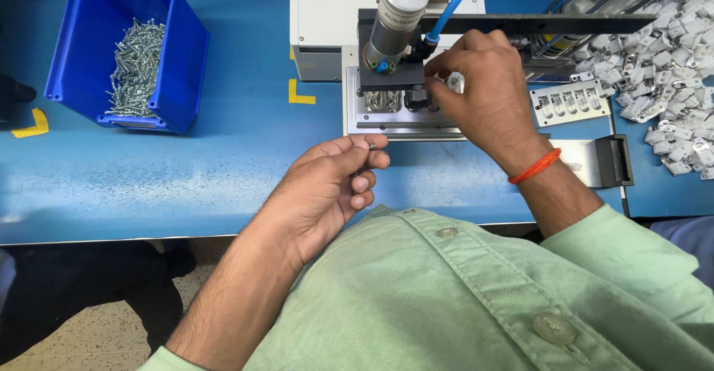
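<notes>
Just under the press head, your right hand pinched a small white part at the fixture, while your left hand, loosely curled, pinched a screw; seat it squarely.

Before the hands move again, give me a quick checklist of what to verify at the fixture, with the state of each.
1. Right hand at the fixture, fingertips on a small white part: ok.
2. White part fully seated: cannot tell, fingers hide it.
3. Left hand pinches a small screw clear of the fixture: ok.
4. Fingers clear of the press head: not ok, the right hand is right beside it.
5. Screw bin stocked: ok.
6. White parts pile at hand on the right: ok.
</notes>
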